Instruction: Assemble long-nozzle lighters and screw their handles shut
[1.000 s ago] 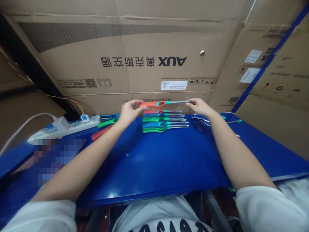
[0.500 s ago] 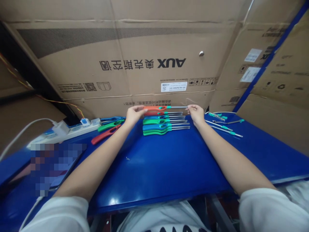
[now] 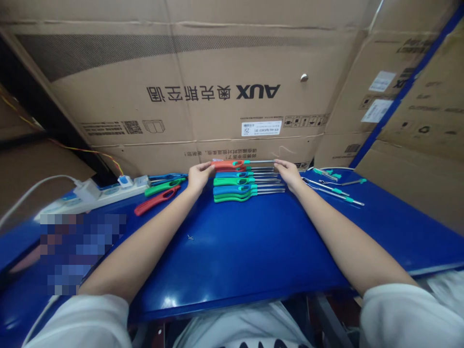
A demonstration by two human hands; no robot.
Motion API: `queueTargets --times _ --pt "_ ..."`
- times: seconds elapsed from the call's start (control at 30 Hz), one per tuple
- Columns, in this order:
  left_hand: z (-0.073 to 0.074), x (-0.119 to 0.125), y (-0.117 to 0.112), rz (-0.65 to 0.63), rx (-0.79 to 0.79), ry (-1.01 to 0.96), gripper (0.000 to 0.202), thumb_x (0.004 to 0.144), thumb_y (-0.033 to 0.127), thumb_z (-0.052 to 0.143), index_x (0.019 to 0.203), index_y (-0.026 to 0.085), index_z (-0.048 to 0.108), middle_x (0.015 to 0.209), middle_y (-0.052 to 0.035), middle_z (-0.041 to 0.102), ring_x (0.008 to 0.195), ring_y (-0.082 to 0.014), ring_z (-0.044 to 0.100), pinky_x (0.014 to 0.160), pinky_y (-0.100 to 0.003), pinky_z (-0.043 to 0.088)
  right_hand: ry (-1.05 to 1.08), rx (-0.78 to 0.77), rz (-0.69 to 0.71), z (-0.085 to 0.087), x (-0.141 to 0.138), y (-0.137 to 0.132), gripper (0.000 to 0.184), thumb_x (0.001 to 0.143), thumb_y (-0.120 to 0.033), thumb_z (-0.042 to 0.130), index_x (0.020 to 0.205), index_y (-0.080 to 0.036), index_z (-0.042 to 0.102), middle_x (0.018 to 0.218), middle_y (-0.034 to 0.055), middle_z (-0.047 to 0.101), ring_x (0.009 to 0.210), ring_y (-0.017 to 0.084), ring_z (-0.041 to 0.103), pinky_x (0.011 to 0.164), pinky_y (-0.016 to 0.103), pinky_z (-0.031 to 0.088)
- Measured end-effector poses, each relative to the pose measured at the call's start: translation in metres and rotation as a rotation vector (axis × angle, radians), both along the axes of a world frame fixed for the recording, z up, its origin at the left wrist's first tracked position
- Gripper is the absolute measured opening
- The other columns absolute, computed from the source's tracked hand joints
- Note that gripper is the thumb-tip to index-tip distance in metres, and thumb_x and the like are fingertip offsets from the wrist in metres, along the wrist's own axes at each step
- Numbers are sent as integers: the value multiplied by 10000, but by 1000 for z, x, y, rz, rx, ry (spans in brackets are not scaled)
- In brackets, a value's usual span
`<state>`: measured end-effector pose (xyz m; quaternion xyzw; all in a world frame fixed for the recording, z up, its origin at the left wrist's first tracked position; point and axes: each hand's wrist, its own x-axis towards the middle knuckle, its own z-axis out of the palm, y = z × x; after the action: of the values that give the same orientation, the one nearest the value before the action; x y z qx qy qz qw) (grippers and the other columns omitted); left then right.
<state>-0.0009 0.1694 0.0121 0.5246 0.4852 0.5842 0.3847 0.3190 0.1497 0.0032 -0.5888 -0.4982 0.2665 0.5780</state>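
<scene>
A red long-necked lighter (image 3: 226, 166) lies across the far end of a row of lighters, its metal tube pointing right. My left hand (image 3: 198, 177) is closed on the end of its handle. The fingers of my right hand (image 3: 287, 173) pinch the tube's tip. Nearer to me in the row are a blue lighter (image 3: 234, 189), a green lighter (image 3: 232, 181) and several more, all with teal collars and tubes to the right. Left of my left forearm rest a red handle (image 3: 156, 201) and a green handle (image 3: 165, 187).
Metal tubes with teal fittings (image 3: 331, 187) lie right of my right hand. A white power strip (image 3: 108, 195) with plugs runs along the left. A pixelated flat device (image 3: 83, 251) sits front left. Cardboard (image 3: 210, 58) walls the blue table's (image 3: 232, 256) back.
Both hands have shifted slightly left with the red lighter, which now sits lower, against the far lighters of the row. The view has moved a little.
</scene>
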Motion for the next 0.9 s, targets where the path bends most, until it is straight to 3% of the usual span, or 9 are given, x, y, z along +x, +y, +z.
queueTargets --times 0.27,0.53,0.73,0.9 --pt "3 4 -6 -13 24 -13 318 725 226 816 1026 131 781 1120 -142 783 1110 -310 727 1040 -461 547 -50 -41 26 -2 2 -1 336 863 -243 677 1187 -172 734 1365 113 686 1274 216 645 1116 373 477" --pt "-4 7 -1 -48 32 -8 365 744 240 760 1092 131 773 1173 -128 769 1168 -298 703 1065 -433 522 -5 -77 36 -4 4 0 376 832 -193 628 1192 -161 731 1344 117 698 1276 207 641 1110 368 468" --pt "-10 8 5 -53 11 34 367 726 206 668 1064 146 798 1098 -121 792 1063 -271 743 1003 -381 547 24 -82 43 -6 5 2 385 803 -190 635 1173 -189 743 1332 88 709 1302 216 620 1123 376 450" --pt "-11 7 6 -31 -8 94 443 758 189 618 1171 135 767 1163 -115 775 1119 -263 723 1012 -364 542 63 -90 60 -6 5 1 387 796 -192 628 1163 -189 752 1340 76 706 1291 209 622 1124 371 442"
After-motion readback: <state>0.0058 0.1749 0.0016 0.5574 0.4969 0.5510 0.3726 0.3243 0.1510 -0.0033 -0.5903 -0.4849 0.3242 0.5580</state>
